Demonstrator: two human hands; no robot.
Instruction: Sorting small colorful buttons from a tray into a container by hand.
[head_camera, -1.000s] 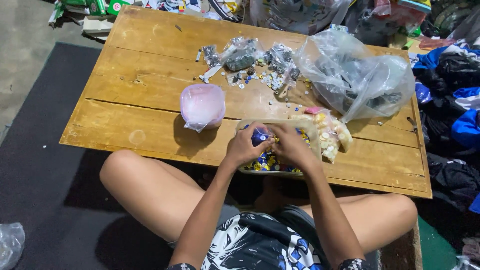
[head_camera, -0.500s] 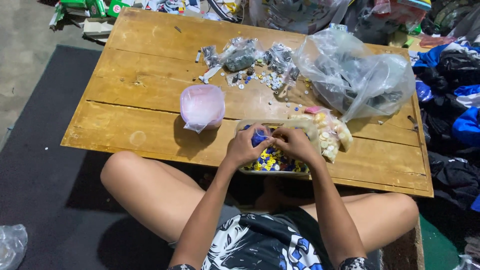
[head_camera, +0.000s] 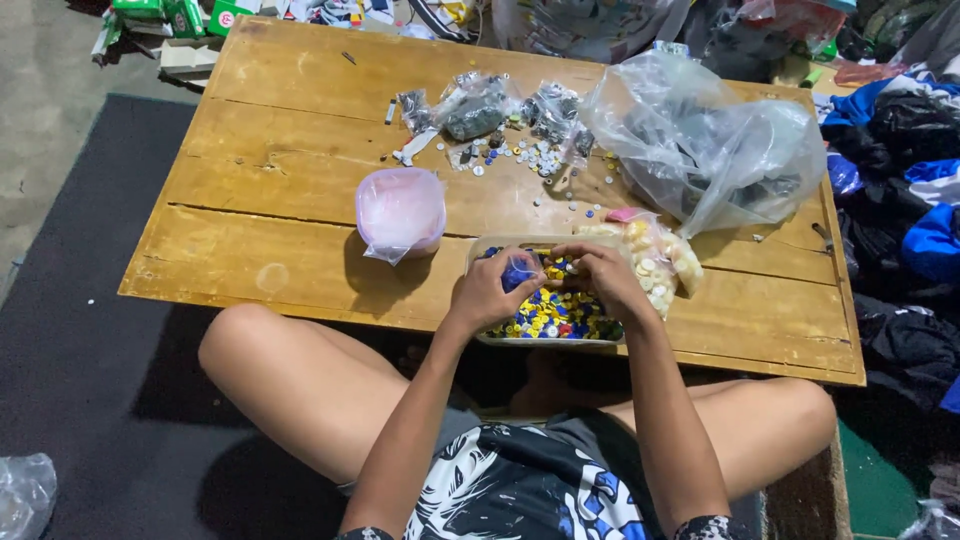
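Note:
A shallow clear tray (head_camera: 480, 252) full of small coloured buttons, mostly yellow, blue and red, sits at the near edge of a low wooden table (head_camera: 280, 230). My left hand (head_camera: 490, 292) is over the tray's left side, closed around a small bag of blue buttons (head_camera: 518, 270). My right hand (head_camera: 600, 275) hovers over the tray's right half, fingers bent down into the buttons; whether it pinches anything is hidden. A bag of pale yellow buttons (head_camera: 655, 255) lies just right of the tray.
A pink-tinted plastic bag (head_camera: 400, 212) stands left of the tray. Loose buttons and small packets (head_camera: 500, 125) are scattered at the table's far side. A large clear bag with dark contents (head_camera: 700, 140) lies at the right. Clothes are piled on the floor at right (head_camera: 905, 200).
Both hands stay over the tray with only slight finger shifts. The left hand keeps the blue bag.

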